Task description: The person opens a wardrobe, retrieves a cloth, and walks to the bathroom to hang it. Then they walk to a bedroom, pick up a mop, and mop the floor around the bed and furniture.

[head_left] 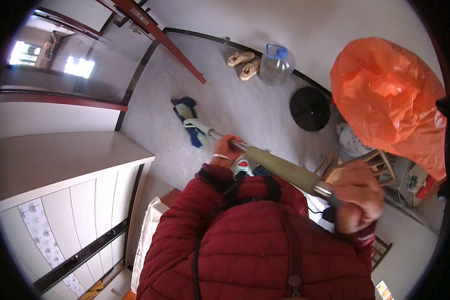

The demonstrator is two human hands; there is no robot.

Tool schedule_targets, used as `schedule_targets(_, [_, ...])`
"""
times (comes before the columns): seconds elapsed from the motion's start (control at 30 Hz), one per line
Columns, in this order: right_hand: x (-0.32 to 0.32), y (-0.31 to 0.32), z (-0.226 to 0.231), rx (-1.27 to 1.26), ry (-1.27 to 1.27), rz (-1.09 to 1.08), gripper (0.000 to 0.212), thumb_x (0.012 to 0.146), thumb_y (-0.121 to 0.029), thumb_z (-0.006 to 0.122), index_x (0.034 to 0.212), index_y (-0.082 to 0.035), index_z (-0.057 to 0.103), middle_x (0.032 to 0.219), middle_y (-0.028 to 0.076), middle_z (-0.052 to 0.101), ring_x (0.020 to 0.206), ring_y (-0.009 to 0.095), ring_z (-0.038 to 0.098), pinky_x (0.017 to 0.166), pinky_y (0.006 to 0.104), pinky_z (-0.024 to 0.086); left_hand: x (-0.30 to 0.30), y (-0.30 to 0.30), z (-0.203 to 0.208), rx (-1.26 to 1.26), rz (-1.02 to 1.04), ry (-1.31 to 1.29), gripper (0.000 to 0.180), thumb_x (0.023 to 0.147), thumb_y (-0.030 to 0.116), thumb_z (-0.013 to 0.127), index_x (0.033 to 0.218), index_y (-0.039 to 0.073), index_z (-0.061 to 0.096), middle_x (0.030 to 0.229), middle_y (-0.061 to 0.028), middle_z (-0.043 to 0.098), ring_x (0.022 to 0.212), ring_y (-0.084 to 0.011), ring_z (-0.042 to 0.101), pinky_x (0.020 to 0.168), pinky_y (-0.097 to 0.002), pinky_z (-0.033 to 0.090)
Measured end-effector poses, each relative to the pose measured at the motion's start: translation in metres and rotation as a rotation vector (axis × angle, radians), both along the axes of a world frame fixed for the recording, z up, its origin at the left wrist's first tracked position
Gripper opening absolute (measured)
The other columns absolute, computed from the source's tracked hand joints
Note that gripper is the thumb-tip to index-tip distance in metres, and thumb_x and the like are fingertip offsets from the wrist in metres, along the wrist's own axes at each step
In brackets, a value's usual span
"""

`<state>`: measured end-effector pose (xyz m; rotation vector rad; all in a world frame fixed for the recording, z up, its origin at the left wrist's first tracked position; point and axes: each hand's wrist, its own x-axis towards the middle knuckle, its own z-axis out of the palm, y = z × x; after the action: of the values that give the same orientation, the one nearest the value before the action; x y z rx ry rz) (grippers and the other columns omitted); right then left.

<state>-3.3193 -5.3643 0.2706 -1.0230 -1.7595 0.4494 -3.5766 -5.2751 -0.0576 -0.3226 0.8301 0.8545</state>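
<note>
A flat mop with a green and silver handle (280, 167) slants across in front of my body. My left hand (227, 149) is wrapped round the thin metal part of the pole, lower down. My right hand (357, 197), slightly blurred, grips the upper end near my right side. At the far end, the mop head with its dark blue and pale green pad (194, 135) lies on the grey floor (235, 107). Part of a shoe (242, 165) shows just below my left hand.
A red-framed door (170, 50) stands ajar at the upper left. Along the wall are beige shoes (249, 70), a clear water jug (276, 67) and a black disc (310, 109). An orange plastic bag (385, 95) is at right, above a wooden stool (382, 167). A white cabinet (85, 195) stands left.
</note>
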Motion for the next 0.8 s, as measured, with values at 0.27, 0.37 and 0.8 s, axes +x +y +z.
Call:
schedule_targets(0.27, [0.097,-0.026,0.057,0.250,-0.012,-0.433,0.011,0.083,-0.019,0.047,0.074,-0.013,0.045,0.063,0.003,0.039,0.058,0.016,0.035,0.050,0.0315,0.034,0.148,0.000,0.065,-0.176,-0.147,-0.351,0.007,0.084,0.006,0.053,0.086,-0.001,0.053,0.090,-0.0132,0.057,0.088,-0.0274,0.057,0.084,-0.0505,0.046])
schedule_targets(0.37, [0.115,-0.036,0.062,0.301,-0.090,-0.452,0.011,0.081,-0.019,0.047,0.073,-0.014,0.043,0.064,0.003,0.039,0.059,0.017,0.035,0.051,0.0318,0.033,0.172,0.012,0.081,-0.170,-0.223,-0.371,0.007,0.086,0.006,0.051,0.086,-0.001,0.052,0.088,-0.0122,0.055,0.089,-0.0282,0.056,0.085,-0.0517,0.046])
schedule_targets(0.8, [0.073,0.035,0.030,0.108,-0.022,-0.531,0.020,0.087,-0.026,0.048,0.073,-0.011,0.046,0.074,0.009,0.041,0.068,0.021,0.038,0.061,0.0340,0.034,0.140,0.174,0.066,-0.004,-0.191,-0.361,0.012,0.082,0.008,0.052,0.081,-0.004,0.054,0.081,-0.0156,0.057,0.081,-0.0296,0.056,0.079,-0.0448,0.049])
